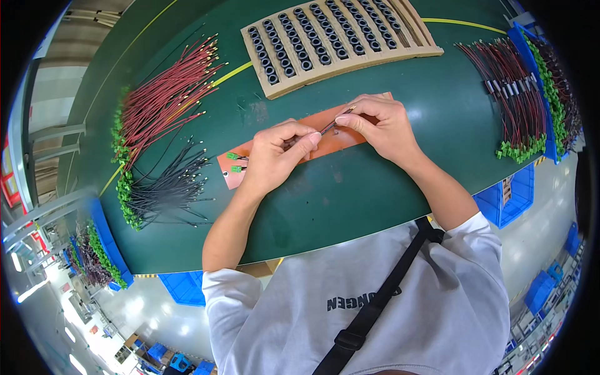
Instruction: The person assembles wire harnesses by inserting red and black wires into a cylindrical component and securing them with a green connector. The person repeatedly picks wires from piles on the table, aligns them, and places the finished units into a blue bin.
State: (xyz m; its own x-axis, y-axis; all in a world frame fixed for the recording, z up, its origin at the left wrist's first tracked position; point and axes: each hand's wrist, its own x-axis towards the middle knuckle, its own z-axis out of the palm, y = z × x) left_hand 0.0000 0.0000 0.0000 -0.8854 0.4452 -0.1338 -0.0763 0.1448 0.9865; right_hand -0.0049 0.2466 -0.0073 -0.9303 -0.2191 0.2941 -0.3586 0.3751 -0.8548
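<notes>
Both my hands are over an orange board (350,141) lying on the green table. A dark cable (329,127) runs between them, and its far end is at my right fingertips. My left hand (275,153) is closed on the cable, thumb against the fingers. My right hand (384,122) pinches it close to its tip. Two small green connectors (237,168) with short dark leads stick out beside my left wrist, over the board's left end. My left hand hides how these leads run on.
A cardboard tray (270,92) with rows of black rings stands at the back. To the left lie red wires (172,84) and black wires (172,187) with green connectors. At right are finished-looking bundled cables (512,87) beside a blue bin (542,94).
</notes>
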